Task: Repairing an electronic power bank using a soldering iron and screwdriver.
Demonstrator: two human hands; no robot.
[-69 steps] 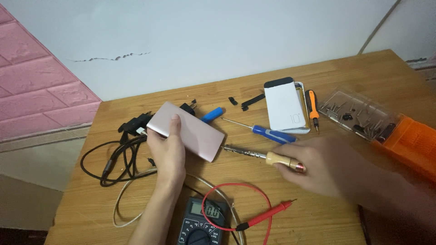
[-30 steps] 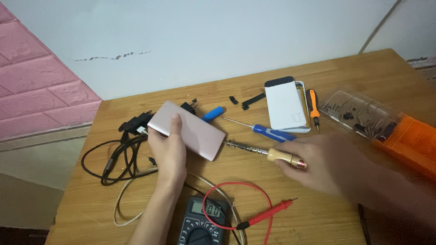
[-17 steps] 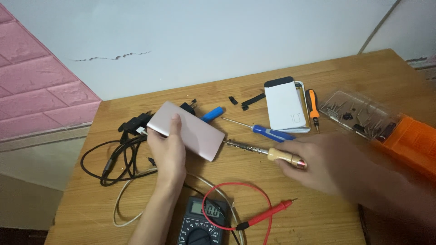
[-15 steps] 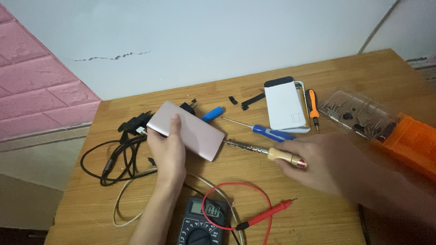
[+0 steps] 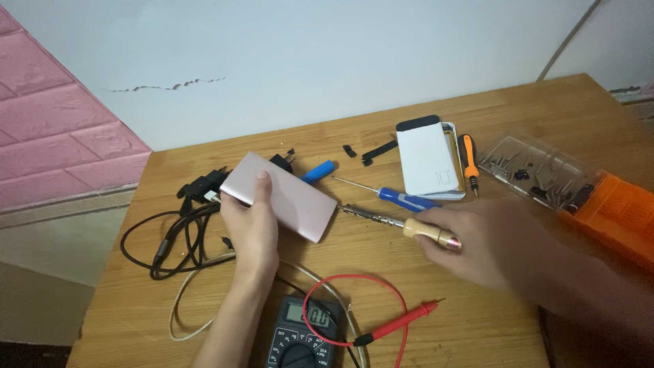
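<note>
Two hands are seen over a wooden worktop (image 5: 477, 327). At the far left, black cables (image 5: 170, 235) are coiled beside a black plug adapter (image 5: 201, 185), and a pale cable (image 5: 187, 300) is looped nearer. The left hand (image 5: 251, 221) is clasped around the left end of a pink rectangular power bank (image 5: 286, 196), the thumb laid on its top face; the power bank is held low over the worktop, tilted, just right of the adapter. At the near edge, a black multimeter (image 5: 303, 334) is lain with its red lead (image 5: 368, 307) curled around it and a red probe (image 5: 402, 320) pointing right. Behind the power bank a blue cylindrical piece (image 5: 319, 171) and small black parts (image 5: 378, 150) are scattered. A wooden-handled tool (image 5: 429, 234) with a metal shaft aimed at the power bank's right end is gripped by the right hand (image 5: 497, 242), its fingers closed on the handle. Farther away, a blue-handled screwdriver (image 5: 402, 199) is lain beside a white power bank (image 5: 428, 162), with an orange-handled screwdriver (image 5: 469, 162) just right of it. At the far right, a clear bit tray (image 5: 538, 170) is placed against an orange case (image 5: 613, 211).
</note>
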